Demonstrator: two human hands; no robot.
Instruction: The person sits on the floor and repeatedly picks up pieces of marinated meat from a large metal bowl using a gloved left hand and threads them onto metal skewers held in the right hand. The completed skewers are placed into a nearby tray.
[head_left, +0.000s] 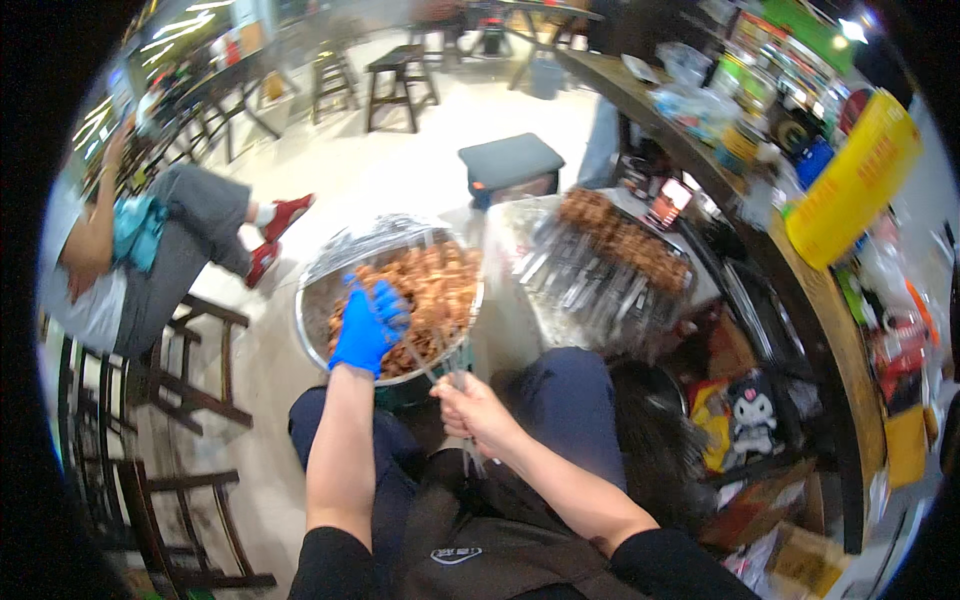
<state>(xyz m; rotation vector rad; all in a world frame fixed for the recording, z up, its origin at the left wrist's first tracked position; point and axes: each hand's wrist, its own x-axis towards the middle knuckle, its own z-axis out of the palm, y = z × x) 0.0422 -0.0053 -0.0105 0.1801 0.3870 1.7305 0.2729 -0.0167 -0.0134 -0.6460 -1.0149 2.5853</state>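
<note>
A large round metal basin stands before my knees, with plastic film over its far rim and chunks of seasoned meat inside. My left hand, in a blue glove, is over the basin's near left part, its fingers curled at the tip of a skewer. Bare and closed, my right hand grips a bunch of metal skewers between my knees; one slants up to the glove. To the right, many flat metal skewers loaded with meat lie in rows on a light, plastic-covered surface.
A wooden counter with bags, jars and a yellow roll curves along the right. A lit phone stands beside the loaded skewers. Beyond the basin is a dark lidded bin. A seated person and wooden stools are at left.
</note>
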